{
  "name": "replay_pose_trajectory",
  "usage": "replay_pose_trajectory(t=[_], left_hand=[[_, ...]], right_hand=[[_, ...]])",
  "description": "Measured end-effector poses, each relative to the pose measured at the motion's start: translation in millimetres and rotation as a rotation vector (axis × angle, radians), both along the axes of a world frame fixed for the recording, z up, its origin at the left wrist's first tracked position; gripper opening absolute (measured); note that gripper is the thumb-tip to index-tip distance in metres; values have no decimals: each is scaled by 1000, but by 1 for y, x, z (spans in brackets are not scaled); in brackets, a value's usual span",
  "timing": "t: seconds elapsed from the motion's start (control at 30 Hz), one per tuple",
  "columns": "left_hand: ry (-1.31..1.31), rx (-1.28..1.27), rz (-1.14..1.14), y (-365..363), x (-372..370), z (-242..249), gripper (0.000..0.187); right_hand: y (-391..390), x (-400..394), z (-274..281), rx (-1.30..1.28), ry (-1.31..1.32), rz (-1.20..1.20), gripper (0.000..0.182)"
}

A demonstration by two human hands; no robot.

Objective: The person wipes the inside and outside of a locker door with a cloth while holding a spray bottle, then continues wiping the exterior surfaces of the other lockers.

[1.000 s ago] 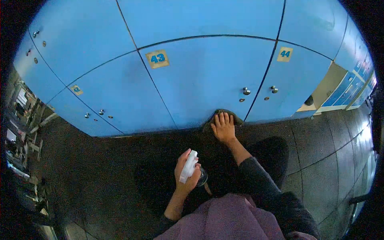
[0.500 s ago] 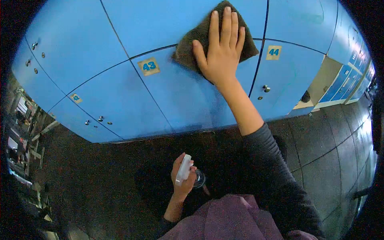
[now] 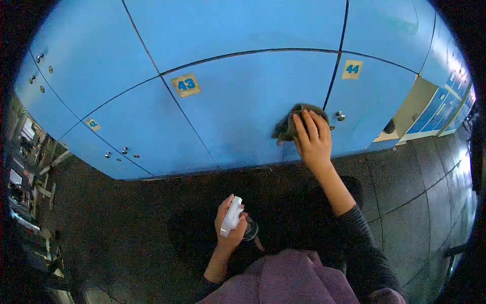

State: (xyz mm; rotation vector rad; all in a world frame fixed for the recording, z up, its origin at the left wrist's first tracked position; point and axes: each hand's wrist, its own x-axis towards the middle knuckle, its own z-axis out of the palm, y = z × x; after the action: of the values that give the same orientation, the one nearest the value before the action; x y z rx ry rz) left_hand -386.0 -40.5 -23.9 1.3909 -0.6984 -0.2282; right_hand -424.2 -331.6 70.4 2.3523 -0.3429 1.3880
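In the head view my right hand [image 3: 315, 143] presses a bunched dark olive cloth [image 3: 287, 125] against the lower right part of a blue locker door [image 3: 238, 101], its fingers curled over the cloth. That door bears a tan label [image 3: 186, 85] reading 43. Lower down, away from the lockers, my left hand [image 3: 229, 225] is wrapped round the neck of a spray bottle with a white trigger head [image 3: 232, 217]. The bottle's clear body [image 3: 251, 229] is partly hidden behind the fingers.
Right of the cloth is a door labelled 44 [image 3: 352, 69] with a metal knob [image 3: 340, 116]. Door 42 [image 3: 93, 124] lies to the left, with more knobs. An open compartment [image 3: 411, 104] shows at the right. Dark tiled floor [image 3: 400, 202] runs below.
My right hand has moved down and slightly right across the door; the cloth, spread flat before, is now bunched. My left hand keeps hold of the spray bottle in nearly the same place.
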Motion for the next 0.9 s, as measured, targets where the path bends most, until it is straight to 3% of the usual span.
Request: replay_pose_trajectory(t=[0.07,0.27,0.33,0.47,0.57,0.73,0.9], left_hand=[[38,56,-28,-2,-1,7,58],[-164,152,22,-15,6,-2,59],[-89,194,26,-10,1,9,59],[-35,192,54,-6,1,-2,59],[14,20,23,-3,2,-6,58],[-47,53,11,-4,8,-8,57],[-123,201,21,-6,4,8,56]], right_hand=[[-3,3,-7,26,-37,0,43],[16,10,18,345,-90,69,50],[21,6,28,458,-67,81,49],[22,5,32,500,-44,95,46],[21,4,31,519,-26,81,46],[22,2,29,559,4,81,47],[10,-9,12,736,-312,339,41]])
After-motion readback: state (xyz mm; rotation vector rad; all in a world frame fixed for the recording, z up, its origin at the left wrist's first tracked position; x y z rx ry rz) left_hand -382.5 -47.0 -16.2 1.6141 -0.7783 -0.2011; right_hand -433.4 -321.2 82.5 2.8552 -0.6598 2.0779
